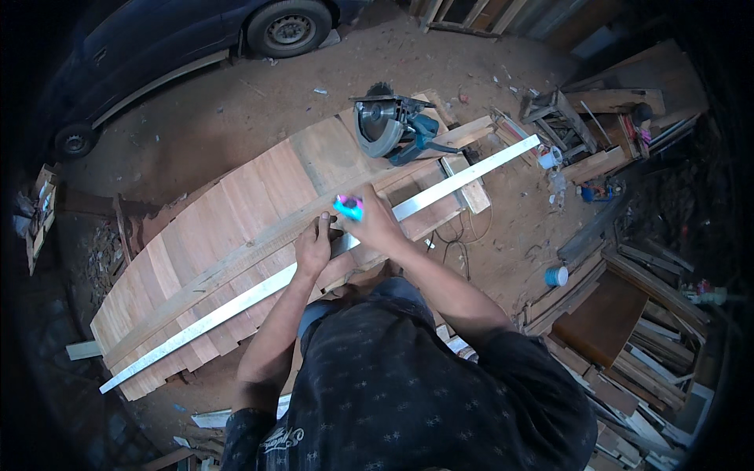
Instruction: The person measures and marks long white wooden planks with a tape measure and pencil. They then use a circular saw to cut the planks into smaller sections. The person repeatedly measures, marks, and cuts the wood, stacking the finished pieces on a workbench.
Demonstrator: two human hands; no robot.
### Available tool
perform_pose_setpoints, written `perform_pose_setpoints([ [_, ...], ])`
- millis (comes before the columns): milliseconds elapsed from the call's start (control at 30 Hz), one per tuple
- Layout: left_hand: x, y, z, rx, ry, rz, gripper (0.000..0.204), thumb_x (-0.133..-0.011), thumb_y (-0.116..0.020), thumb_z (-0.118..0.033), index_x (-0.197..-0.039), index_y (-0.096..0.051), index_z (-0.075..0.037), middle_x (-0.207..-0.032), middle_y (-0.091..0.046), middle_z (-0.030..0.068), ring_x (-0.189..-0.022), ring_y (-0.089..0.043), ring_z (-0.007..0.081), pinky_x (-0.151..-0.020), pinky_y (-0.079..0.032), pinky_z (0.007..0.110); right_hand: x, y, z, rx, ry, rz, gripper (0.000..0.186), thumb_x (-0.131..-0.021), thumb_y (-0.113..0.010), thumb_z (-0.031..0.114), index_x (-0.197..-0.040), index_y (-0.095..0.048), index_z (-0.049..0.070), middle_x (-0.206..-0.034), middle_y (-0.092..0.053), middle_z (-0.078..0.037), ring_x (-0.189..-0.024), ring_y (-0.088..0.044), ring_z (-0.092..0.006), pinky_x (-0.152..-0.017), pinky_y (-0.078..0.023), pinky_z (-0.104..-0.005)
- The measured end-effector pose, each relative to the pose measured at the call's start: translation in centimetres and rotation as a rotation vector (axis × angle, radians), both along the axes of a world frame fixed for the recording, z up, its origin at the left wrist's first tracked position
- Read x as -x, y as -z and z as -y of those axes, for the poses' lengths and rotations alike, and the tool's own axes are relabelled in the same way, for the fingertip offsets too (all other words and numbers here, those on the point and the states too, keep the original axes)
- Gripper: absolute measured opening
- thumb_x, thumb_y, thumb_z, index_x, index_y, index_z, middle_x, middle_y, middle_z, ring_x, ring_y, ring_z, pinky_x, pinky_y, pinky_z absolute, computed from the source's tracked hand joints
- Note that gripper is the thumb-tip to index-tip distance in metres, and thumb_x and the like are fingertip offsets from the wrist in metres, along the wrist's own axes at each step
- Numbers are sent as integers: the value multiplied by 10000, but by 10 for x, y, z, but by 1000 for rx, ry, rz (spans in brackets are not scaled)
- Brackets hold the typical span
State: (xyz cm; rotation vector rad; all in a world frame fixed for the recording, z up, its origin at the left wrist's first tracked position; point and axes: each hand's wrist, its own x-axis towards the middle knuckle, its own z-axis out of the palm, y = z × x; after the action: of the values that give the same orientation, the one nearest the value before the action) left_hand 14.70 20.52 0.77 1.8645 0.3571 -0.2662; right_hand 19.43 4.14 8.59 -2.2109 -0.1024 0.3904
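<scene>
My right hand (372, 223) is closed around a small bright cyan and pink object (348, 207), whose kind I cannot make out. Close beside it, my left hand (313, 246) has its fingers bent together; what they hold, if anything, is too small and dark to tell. Both hands are over a long pale metal-looking straight bar (228, 311), which runs diagonally across a row of wooden boards (236, 204). A long wooden batten (206, 276) lies next to the bar, on its far side.
A circular saw (390, 125) rests on the far end of the boards, its toothed blade exposed. Behind stands a dark vehicle (165, 47). Stacked wood scraps (648, 369) and a blue-and-white spool (556, 276) are at right. A cable (455, 247) trails near the bar.
</scene>
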Motion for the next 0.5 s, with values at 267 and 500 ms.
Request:
perform_pose_setpoints([
  [267, 2, 29, -19, 299, 336, 12, 408, -1033, -627, -386, -934, -713, 0, -881, -615, -6, -812, -512, 94, -760, -455, 287, 82, 9, -14, -34, 45, 57, 641, -874, -784, 296, -1268, -414, -48, -1159, -567, -322, -1106, -580, -484, -954, -466, -537],
  [500, 2, 4, -28, 284, 426, -9, 428, -1042, -605, -401, -1134, -697, 7, -1051, -685, 52, -1005, -616, 142, -957, -479, 300, 93, 2, 3, 16, 22, -90, 654, -931, -718, 409, -1357, -444, -4, -1186, -605, -298, -1104, -623, -460, -939, -493, -499],
])
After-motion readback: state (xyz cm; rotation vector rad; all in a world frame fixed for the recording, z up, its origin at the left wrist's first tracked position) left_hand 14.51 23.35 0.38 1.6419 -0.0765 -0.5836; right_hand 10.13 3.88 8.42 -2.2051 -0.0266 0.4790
